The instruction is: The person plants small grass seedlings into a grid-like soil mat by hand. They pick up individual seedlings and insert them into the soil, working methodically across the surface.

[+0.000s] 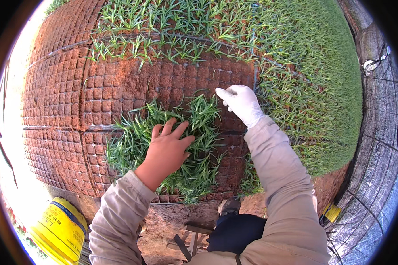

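My bare left hand (pixel 169 145) reaches with spread fingers into a loose heap of green seedlings (pixel 129 145) lying on a soil-filled plug tray (pixel 102 96). Its fingertips touch the leaves; whether they pinch any seedling I cannot tell. Up and to the right of it, my right hand (pixel 240 102), in a white glove, hovers over the tray cells just beyond the heap. Thumb and index finger are close together there, the other fingers curled; whether something small is between them I cannot tell. Planted seedlings (pixel 172 43) stand in rows beyond both hands.
Dense planted seedlings (pixel 328 99) cover the trays on the right. More soil-filled tray cells (pixel 49 96) extend to the left. A yellow bucket (pixel 59 228) bearing writing stands at the lower left. A wooden stool (pixel 194 238) is near my legs, and a smaller yellow object (pixel 332 212) lies at the lower right.
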Available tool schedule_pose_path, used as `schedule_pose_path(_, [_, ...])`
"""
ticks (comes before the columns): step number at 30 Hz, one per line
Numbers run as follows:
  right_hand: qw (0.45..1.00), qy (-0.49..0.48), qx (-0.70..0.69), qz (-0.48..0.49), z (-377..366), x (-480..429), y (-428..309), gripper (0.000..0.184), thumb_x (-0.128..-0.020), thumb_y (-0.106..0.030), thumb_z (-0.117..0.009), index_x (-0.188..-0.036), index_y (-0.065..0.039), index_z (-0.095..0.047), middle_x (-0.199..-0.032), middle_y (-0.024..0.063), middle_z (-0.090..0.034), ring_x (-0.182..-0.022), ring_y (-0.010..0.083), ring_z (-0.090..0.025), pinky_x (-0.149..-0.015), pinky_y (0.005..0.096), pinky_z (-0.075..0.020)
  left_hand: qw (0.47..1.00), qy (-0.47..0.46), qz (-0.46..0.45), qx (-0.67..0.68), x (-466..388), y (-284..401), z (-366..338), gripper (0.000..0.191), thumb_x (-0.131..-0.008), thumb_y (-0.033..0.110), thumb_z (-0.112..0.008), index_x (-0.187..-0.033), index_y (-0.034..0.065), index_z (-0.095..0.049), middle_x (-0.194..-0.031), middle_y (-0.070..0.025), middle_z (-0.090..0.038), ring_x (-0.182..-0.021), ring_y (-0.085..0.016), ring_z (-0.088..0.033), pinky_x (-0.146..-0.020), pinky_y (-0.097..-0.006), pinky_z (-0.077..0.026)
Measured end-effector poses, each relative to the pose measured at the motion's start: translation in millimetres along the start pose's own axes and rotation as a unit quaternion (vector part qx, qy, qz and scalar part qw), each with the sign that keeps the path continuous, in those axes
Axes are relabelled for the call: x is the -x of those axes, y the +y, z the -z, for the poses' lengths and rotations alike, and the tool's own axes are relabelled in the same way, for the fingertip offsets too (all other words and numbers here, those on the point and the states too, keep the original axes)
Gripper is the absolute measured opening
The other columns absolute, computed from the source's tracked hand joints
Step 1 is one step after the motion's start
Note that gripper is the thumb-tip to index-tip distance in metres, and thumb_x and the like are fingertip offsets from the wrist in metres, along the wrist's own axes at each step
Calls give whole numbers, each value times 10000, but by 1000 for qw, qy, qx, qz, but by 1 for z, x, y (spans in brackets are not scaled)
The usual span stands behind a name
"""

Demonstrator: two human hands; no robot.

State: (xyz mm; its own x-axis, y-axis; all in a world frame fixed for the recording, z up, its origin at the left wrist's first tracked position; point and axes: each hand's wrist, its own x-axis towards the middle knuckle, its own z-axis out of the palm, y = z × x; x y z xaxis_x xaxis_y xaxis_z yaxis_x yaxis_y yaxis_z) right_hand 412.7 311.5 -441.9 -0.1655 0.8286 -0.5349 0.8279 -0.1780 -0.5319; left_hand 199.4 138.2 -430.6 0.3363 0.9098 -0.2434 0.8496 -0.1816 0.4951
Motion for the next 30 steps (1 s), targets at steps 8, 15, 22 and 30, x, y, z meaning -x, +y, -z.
schedule_pose_path(8, [992,3,-67,106,-32,-12,13,173,-800,-170,-777,-894,-39,-713,-883,42,-715,-801,117,-648,-747,266,-505,949,230,129,173,-56,9,26,292,-791,342,-774,-952,108,-706,-1131,-79,-655,-1084,-308,-603,-935,-469,-446])
schedule_pose_path(15, [886,-8,-427,181,4,-26,6,153,-889,51,-632,-1028,-11,-645,-1033,125,-708,-976,191,-676,-881,307,-532,991,78,80,79,-60,18,-32,280,-793,177,-734,-1071,168,-701,-1184,-41,-622,-1155,-288,-557,-975,-444,-448])
schedule_pose_path(22, [905,135,150,374,-1,-77,-16,109,-900,-90,-622,-993,-64,-673,-944,84,-679,-943,253,-648,-840,367,-512,979,126,48,150,-22,13,-5,382,-775,322,-779,-1116,165,-709,-1293,-87,-592,-1203,-314,-545,-1006,-475,-401])
schedule_pose_path(30, [825,144,408,365,-15,-93,-58,198,-862,-58,-530,-1024,-120,-626,-948,108,-670,-966,309,-637,-831,408,-510,975,169,34,139,-23,7,-5,253,-814,305,-745,-1008,144,-720,-1186,-77,-640,-1113,-300,-595,-943,-459,-433])
